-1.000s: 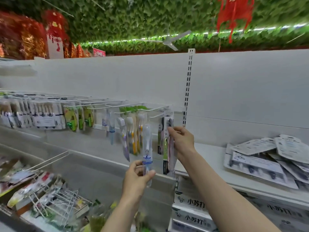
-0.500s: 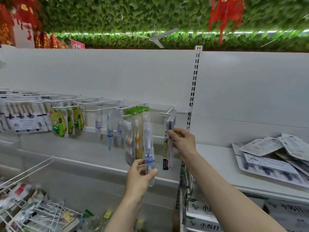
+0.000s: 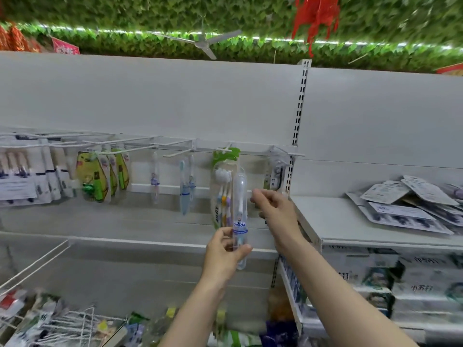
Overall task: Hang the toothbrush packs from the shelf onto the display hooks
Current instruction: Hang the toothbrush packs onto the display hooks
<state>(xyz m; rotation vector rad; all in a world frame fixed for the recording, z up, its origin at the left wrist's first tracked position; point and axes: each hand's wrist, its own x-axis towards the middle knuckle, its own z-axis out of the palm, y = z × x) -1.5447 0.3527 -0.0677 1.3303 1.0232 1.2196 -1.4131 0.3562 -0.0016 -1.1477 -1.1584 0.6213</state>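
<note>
My left hand grips the lower end of a clear tube toothbrush pack and holds it upright in front of the hook rail. Behind it hangs a multi-brush pack with a green header. A dark toothbrush pack hangs on the rightmost hook. My right hand hovers just below it with loosely curled fingers, holding nothing that I can see, and hides the pack's lower part. A pile of flat white packs lies on the shelf to the right.
More hooks to the left carry single blue brushes, green pouches and white packs. A slotted upright divides the bays. Boxes sit under the right shelf. Wire racks with goods stand lower left.
My right hand has come down and left off the dark pack, which now hangs on the rightmost hook. The left hand keeps the clear tube. My view has swung right.
</note>
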